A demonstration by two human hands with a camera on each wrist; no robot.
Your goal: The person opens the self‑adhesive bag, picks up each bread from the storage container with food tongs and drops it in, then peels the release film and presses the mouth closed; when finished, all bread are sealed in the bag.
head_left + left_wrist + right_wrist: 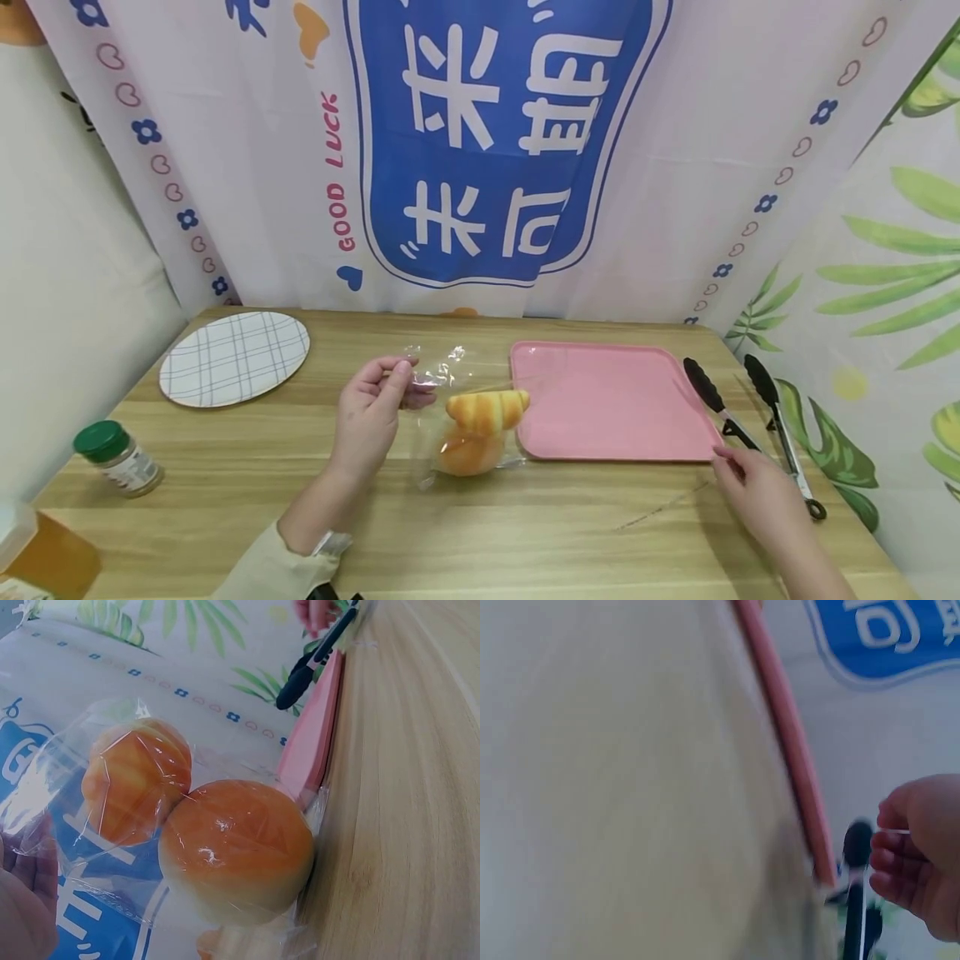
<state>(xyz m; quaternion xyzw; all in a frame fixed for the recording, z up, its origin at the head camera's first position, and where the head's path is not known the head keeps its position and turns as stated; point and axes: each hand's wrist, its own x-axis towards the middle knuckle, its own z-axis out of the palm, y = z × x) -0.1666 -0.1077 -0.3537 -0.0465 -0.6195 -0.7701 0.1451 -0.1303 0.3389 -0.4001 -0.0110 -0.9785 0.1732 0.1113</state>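
My left hand pinches the top of a clear plastic bag. Inside the bag are a croissant-shaped bread roll and, below it, a round bun. The left wrist view shows the round bun and the ridged roll side by side behind the film, with the left hand at the edge. My right hand is by the front right corner of the pink tray. Between thumb and finger, the right hand pinches a thin, pale strip.
Black-tipped tongs lie right of the tray, close to the right hand. A checked oval plate lies at the back left. A green-capped spice jar and a container of amber liquid stand along the left side of the wooden table.
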